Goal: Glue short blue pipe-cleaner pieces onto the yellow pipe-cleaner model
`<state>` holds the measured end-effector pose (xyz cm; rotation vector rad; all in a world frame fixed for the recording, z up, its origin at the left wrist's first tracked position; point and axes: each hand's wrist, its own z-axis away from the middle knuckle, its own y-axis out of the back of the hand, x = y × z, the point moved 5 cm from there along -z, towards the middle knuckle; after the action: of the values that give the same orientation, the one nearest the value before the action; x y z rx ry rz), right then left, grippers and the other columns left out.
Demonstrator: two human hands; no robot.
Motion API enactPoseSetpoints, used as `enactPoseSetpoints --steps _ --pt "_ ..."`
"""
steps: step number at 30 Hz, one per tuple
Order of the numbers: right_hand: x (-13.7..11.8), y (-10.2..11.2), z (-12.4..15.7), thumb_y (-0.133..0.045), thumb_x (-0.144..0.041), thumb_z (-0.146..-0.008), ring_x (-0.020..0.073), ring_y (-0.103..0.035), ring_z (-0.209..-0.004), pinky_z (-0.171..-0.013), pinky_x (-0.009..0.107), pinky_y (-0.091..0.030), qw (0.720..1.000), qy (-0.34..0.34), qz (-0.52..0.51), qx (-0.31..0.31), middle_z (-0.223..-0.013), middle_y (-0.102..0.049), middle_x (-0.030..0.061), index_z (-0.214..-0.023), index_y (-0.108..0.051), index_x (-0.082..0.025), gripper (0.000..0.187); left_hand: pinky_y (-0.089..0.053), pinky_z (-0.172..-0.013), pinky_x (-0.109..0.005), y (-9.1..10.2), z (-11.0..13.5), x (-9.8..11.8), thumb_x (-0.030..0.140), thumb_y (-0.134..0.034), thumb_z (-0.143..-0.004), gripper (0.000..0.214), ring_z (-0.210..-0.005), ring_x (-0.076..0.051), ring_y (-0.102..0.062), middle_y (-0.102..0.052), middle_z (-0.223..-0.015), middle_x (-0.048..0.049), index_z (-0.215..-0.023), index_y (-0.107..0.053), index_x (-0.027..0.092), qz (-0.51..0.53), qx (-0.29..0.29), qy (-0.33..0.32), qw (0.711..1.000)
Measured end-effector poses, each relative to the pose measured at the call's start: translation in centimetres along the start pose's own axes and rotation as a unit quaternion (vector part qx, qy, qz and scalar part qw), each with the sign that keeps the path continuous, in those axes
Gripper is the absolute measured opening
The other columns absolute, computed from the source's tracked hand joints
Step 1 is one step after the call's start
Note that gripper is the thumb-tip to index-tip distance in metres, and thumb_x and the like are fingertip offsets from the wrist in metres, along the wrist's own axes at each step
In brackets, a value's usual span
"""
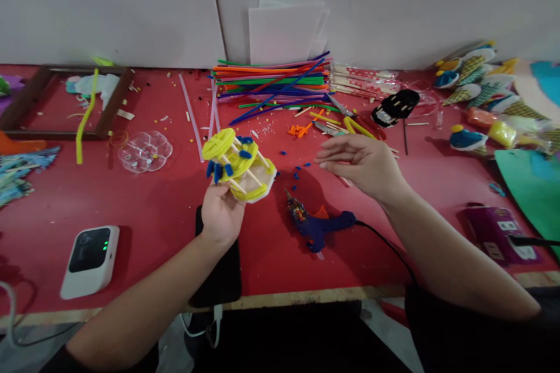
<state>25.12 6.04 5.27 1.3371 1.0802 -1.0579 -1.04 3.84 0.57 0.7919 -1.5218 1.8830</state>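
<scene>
My left hand is closed on a small tiered craft model, held tilted above the table. The model has yellow fuzzy discs, pale wooden sticks between them, short blue pieces and a whitish base. My right hand hovers to the right, fingers stretched out, with nothing visible in it. Below and between the hands lies a blue glue gun, its nozzle end speckled and its cord running right. Small blue snippets are scattered just beyond it. Pliers or scissors lie behind my right hand, partly hidden.
Colourful pipe cleaners are piled at the back. A black model stands right of them. Left are a clear flower-shaped tray, a wooden frame and a white device. A black phone lies at the near edge; a purple box sits right.
</scene>
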Motion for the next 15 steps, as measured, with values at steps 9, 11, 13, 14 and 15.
enactPoseSetpoints --steps 9,11,13,14,15 --pt "-0.7 0.2 1.4 -0.099 -0.044 -0.051 0.0106 -0.059 -0.055 -0.047 0.026 -0.051 1.000 0.008 0.000 0.006 -0.083 -0.073 0.0022 -0.088 -0.074 -0.021 0.050 -0.063 -0.091 -0.050 -0.8 0.8 -0.4 0.037 -0.075 -0.068 0.020 -0.107 -0.034 -0.074 -0.079 -0.092 -0.0086 -0.085 -0.072 0.026 0.012 -0.031 0.108 0.994" --pt "-0.9 0.4 1.4 -0.100 -0.046 -0.048 0.0087 -0.050 -0.051 -0.044 0.025 -0.043 1.000 0.023 0.017 0.013 -0.070 -0.066 -0.0016 -0.085 -0.074 -0.021 0.051 -0.064 -0.081 -0.049 -1.2 1.1 -0.2 0.048 -0.075 -0.070 0.030 -0.098 -0.034 -0.076 -0.079 -0.094 -0.0116 -0.088 -0.073 0.025 0.011 -0.066 0.148 0.987" --pt "-1.1 0.6 1.4 -0.099 -0.048 -0.050 0.0087 -0.043 -0.048 -0.043 0.026 -0.037 0.998 0.037 0.035 0.022 -0.057 -0.056 -0.0055 -0.081 -0.074 -0.022 0.047 -0.064 -0.071 -0.046 -1.8 1.4 0.2 0.057 -0.074 -0.070 0.043 -0.086 -0.032 -0.076 -0.079 -0.098 -0.0137 -0.098 -0.074 0.024 0.011 -0.108 0.161 0.981" --pt "-1.3 0.8 1.4 -0.097 -0.050 -0.053 0.0087 -0.040 -0.047 -0.043 0.026 -0.034 0.998 0.043 0.045 0.026 -0.053 -0.050 -0.0069 -0.079 -0.074 -0.023 0.044 -0.064 -0.068 -0.044 -2.0 1.5 0.4 0.059 -0.075 -0.069 0.050 -0.082 -0.031 -0.076 -0.079 -0.101 -0.0147 -0.103 -0.074 0.024 0.010 -0.126 0.162 0.979" --pt "-1.4 1.0 1.4 -0.095 -0.053 -0.057 0.0087 -0.036 -0.046 -0.043 0.026 -0.031 0.997 0.049 0.058 0.031 -0.049 -0.044 -0.0078 -0.077 -0.074 -0.023 0.042 -0.063 -0.067 -0.042 -2.1 1.5 0.5 0.061 -0.076 -0.067 0.056 -0.081 -0.030 -0.076 -0.078 -0.104 -0.0159 -0.108 -0.074 0.023 0.011 -0.141 0.156 0.977"
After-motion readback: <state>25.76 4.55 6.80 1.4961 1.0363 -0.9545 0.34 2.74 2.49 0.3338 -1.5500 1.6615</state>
